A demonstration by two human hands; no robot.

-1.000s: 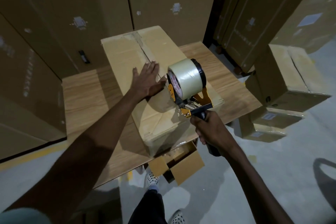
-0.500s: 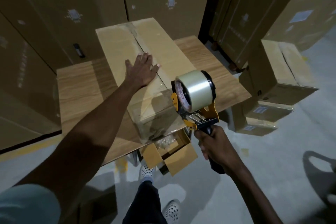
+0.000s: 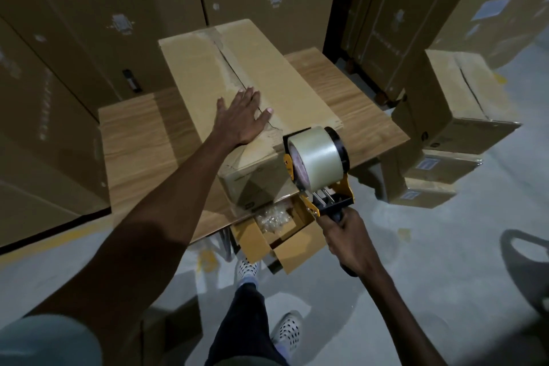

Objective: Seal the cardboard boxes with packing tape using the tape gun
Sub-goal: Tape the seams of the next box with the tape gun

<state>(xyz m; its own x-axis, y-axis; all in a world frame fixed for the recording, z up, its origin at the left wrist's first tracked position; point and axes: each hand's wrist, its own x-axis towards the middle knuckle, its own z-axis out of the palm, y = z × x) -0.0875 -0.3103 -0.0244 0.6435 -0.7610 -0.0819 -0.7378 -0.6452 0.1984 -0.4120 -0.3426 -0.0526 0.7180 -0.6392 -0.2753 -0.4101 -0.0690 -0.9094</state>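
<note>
Fingers of the left hand lie straight and spread, palm flat on top of the long cardboard box, pressing just left of the centre seam, fingertips at the seam line. Fingers of the right hand are curled tight round the black handle of the tape gun, thumb side up.

Box: lies lengthwise on the wooden tabletop, running from the far edge to the near edge, with its near end reaching the near edge. Top flaps closed and meeting along the seam. A glossy film shows over the near end face; how far it runs along the seam, cannot tell.

Tape gun: yellow frame, held at the near right corner of the box, off the near edge of the tabletop. Clear tape roll on its hub, roll axis roughly level. Whether its front end touches the box, cannot tell.

Below the near edge of the tabletop: a small open carton, flaps out, clear wrapping inside. Right of the tabletop: a stack of closed cartons on the floor. Tall cartons stand behind.
</note>
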